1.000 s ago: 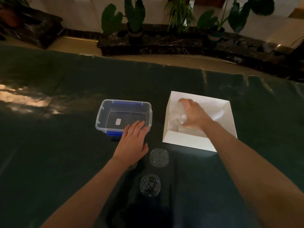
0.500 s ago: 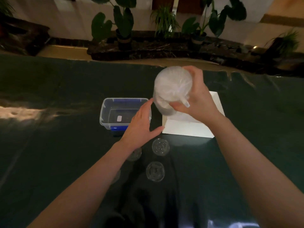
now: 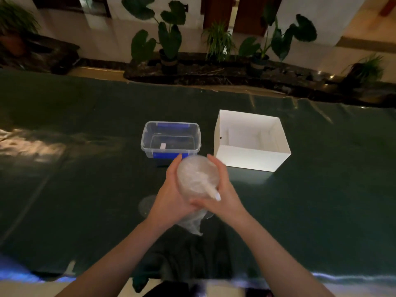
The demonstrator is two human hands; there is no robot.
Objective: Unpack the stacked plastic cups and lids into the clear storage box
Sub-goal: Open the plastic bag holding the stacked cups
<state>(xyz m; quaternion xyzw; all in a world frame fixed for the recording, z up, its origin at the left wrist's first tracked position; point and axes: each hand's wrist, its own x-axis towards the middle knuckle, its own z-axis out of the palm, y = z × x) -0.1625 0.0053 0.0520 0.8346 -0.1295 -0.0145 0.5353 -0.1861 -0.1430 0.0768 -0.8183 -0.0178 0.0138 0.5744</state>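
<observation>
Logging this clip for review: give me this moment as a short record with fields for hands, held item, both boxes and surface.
left hand: wrapped around the bagged cup stack, left side
right hand: same stack, right side
held item: bagged cup stack, plastic wrap still on
clear storage box: open, no cups inside, only a small white tag
white box: open, looks empty
surface: dark green table cover

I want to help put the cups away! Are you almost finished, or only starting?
Only starting. Done: the plastic-wrapped stack is out of the white cardboard box, which looks empty. In hand: the left hand and right hand both hold the stack, wrap on, above the dark table. Left: unwrapping it and filling the clear storage box, which holds only a small white label. A clear lid lies loose on the table.
</observation>
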